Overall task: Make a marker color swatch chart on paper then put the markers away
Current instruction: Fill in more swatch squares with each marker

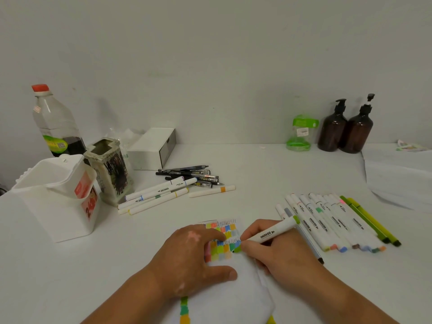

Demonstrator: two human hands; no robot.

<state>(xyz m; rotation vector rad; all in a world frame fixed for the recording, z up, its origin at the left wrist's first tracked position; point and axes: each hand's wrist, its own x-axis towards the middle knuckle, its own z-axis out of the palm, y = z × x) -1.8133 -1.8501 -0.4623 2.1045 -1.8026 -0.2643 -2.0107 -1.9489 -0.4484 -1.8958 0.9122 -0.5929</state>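
Paper point(233, 298) lies at the near edge of the white table point(257, 164), a white sheet with a grid of colour swatches point(223, 244) at its far end and a strip of green and yellow blocks point(184, 309) along its near left edge. At the far left stands a white plastic bin point(53, 206) with a red label whose writing is too blurred to read, and behind it a clear bottle point(56, 122) with a red cap and a green label. Two brown pump bottles point(346, 132) stand at the far right by the wall. The left hand point(189, 258) lies flat on the sheet, fingers straight and spread, pressing it down over the left part of the swatches. The right hand point(278, 253) has its fingers curled round a white marker point(278, 229) printed MARKER, its green tip touching the right edge of the grid. Just to the right a row of white markers point(327, 220) lies side by side, several printed MARKER, with two green pens point(371, 220) at its outer side. Further left, near the bin, a loose pile of white markers point(159, 195) also reads MARKER, with black pens point(194, 175) behind it
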